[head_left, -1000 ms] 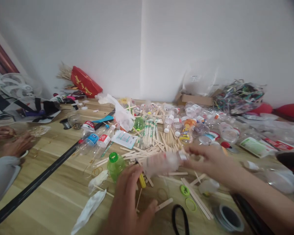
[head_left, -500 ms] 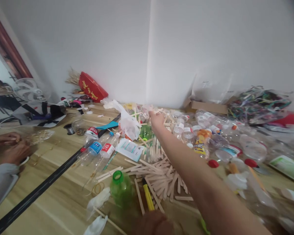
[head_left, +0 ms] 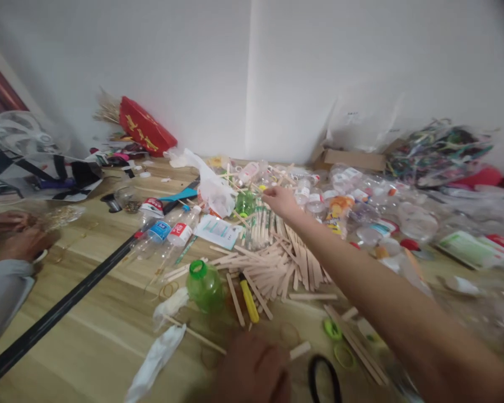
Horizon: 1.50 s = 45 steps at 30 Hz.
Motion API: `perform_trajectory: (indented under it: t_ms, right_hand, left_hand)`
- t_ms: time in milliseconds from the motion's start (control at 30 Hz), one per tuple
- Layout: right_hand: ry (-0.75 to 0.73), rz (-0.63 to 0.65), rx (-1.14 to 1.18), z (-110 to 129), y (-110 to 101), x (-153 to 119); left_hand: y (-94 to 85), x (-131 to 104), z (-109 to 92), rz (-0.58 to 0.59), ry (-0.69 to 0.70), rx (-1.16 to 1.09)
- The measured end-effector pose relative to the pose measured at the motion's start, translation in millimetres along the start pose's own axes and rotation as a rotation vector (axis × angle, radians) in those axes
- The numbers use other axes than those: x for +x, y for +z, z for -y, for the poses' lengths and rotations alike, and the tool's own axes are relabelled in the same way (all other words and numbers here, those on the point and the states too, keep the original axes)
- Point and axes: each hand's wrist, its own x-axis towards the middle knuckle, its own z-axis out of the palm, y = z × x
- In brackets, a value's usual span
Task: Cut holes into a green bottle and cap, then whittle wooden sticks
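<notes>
Reaching forward, my right hand (head_left: 280,201) is over the far end of the wooden sticks (head_left: 281,266), its fingers drawn together. Whatever they hold, if anything, is too small to make out. Beside it are a green plastic bottle piece (head_left: 244,202) and clear bottles. My left hand (head_left: 252,366) is low at the front edge of view, dark and smeared, so its fingers do not show clearly. A short stick end (head_left: 300,351) shows by its right side. Just beyond it lie a yellow-handled tool (head_left: 249,299) and a cut green bottle (head_left: 204,285).
Clear plastic bottles (head_left: 418,221) crowd the right side. At left, a co-worker's hands (head_left: 23,235) are near a bag of small pieces (head_left: 64,215). A black strip (head_left: 67,308) crosses the table. Green scissors handles (head_left: 332,329) and a black loop (head_left: 324,378) lie near the front.
My right hand has drawn back a little and to the right from the far pile. The view has tipped downward, showing more of my left hand and the table's front.
</notes>
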Motion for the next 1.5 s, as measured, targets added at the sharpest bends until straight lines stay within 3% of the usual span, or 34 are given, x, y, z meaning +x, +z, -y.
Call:
perform_trajectory:
  t_ms: [133,233,300,367,433,533,667,800,933,1000,1100,1167,1267,1400,1500]
  right_hand:
    - [-0.115,0.119,-0.068,-16.9,-41.0,-92.2]
    - [-0.156,0.26,-0.139,-40.7,-63.4,-173.2]
    - [-0.127,0.287,-0.194,-60.9,-70.2,-227.6]
    - [-0.15,0.29,-0.296,-80.2,-68.4,-277.3]
    - [-0.227,0.205,-0.443,-94.5,-58.2,-318.4]
    - [-0.335,0.108,-0.595,-103.2,-33.9,-357.0]
    - [-0.276,0.036,-0.622,-104.8,-10.1,-366.5]
    - [-0.132,0.233,-0.406,-113.3,-13.8,-357.2]
    - [-0.012,0.395,-0.064,-120.8,-32.3,-353.0]
    - [0.019,0.421,0.12,-119.0,-40.2,-351.7]
    - [0.021,0.429,0.284,-110.5,-46.1,-348.4]
    - [0.007,0.375,0.285,-104.6,-46.1,-346.5]
    - [-0.076,0.196,0.161,-98.2,-42.4,-345.3]
    - [-0.324,-0.068,-0.119,-89.7,-35.1,-342.4]
    - [-0.446,-0.157,-0.263,-84.0,-31.0,-339.4]
  left_hand:
    - [-20.2,7.7,-13.7,0.053,-0.2,0.021]
    - [-23.8,11.8,-20.4,0.145,-0.247,0.043]
    - [-24.6,11.8,-23.6,0.219,-0.25,0.056]
    - [-26.2,10.1,-25.5,0.288,-0.249,0.101]
    - [-28.1,7.4,-25.9,0.322,-0.259,0.166]
    - [-27.3,4.4,-26.0,0.348,-0.275,0.249]
    - [-14.1,6.9,-30.1,0.388,-0.278,0.331]
    - [-1.0,13.6,-33.7,0.383,-0.254,0.395]
    - [-2.6,18.9,-36.4,0.364,-0.264,0.379]
    - [-7.0,20.7,-39.8,0.373,-0.337,0.281]
    - [-12.6,20.1,-46.8,0.406,-0.497,-0.053]
    - [-14.4,17.0,-51.6,0.405,-0.563,-0.3]
    - [-16.3,11.1,-58.1,0.376,-0.603,-0.508]
    - [-20.1,7.5,-66.5,0.396,-0.619,-0.534]
    - [-21.5,5.9,-71.5,0.375,-0.61,-0.49]
